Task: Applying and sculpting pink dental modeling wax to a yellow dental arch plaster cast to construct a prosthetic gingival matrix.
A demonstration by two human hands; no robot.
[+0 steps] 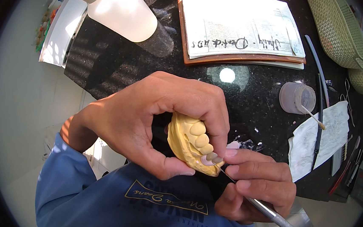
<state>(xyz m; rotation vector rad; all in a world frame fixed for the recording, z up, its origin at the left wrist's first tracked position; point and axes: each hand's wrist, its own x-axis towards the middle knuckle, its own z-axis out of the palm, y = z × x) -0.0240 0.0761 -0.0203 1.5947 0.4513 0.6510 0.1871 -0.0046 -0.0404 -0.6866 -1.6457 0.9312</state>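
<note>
- Tooth model [180,142]: held in the air near the front edge of the dark surface [256,108].
- Left hand [147,111]: curled around the model, thumb and fingers closed on it.
- Right hand [261,184]: pinches a metal tool [275,217], tip near the grey teeth [214,158]; contact unclear.
- Risk: excess tool pressure could gouge the pink patch [206,161]; a slip could prick the left hand.
</note>
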